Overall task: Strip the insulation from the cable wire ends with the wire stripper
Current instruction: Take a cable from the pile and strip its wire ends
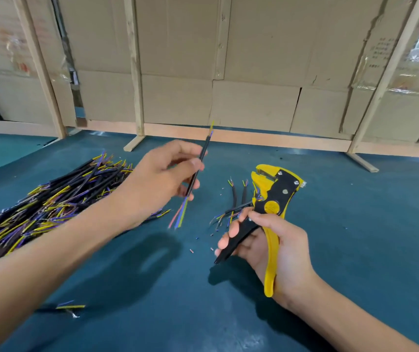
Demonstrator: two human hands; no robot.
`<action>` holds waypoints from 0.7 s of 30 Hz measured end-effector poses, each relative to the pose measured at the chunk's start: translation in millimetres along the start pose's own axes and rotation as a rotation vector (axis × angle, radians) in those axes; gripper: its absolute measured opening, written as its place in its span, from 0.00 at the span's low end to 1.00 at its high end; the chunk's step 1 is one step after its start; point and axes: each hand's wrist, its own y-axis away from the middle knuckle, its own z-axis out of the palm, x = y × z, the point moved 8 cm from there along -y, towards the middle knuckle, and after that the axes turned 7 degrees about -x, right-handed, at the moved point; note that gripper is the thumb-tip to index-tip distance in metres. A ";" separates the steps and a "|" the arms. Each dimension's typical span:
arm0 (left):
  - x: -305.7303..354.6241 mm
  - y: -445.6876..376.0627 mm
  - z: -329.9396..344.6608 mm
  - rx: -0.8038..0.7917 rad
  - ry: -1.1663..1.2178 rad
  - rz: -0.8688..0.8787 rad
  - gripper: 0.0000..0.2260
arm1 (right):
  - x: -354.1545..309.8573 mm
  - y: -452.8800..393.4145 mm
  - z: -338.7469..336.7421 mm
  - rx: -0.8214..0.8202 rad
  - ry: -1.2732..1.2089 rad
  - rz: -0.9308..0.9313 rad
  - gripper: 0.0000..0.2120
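Note:
My left hand (164,174) pinches a short black cable (199,165) above the table, held nearly upright; red, blue and yellow-green wires fan out of its lower end, more coloured wires show at its top. My right hand (269,240) grips the handles of a yellow and black wire stripper (273,199), jaws pointing up and away, to the right of the cable and apart from it. On the table between the hands lie a few cable pieces (238,199) with short wire ends. A big heap of black cables (51,201) lies at the left.
Everything sits on a teal table mat (355,224). Small bits of cut insulation (203,243) dot the mat near the middle. One loose cable piece (70,307) lies at the lower left. A cardboard wall on wooden frames (228,72) closes off the far side.

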 end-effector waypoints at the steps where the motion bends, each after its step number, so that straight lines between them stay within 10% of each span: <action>1: 0.2 10.7 2.5 -0.012 0.006 0.036 0.12 | 0.8 -0.5 1.4 -0.013 0.013 0.013 0.08; 7: 5.2 59.6 25.2 -0.089 -0.840 0.547 0.28 | 1.7 -0.4 8.6 -0.072 0.064 -0.011 0.10; 21: -3.6 65.6 34.0 -0.104 -0.944 0.496 0.17 | -23.0 3.1 -2.1 -0.023 0.081 -0.221 0.05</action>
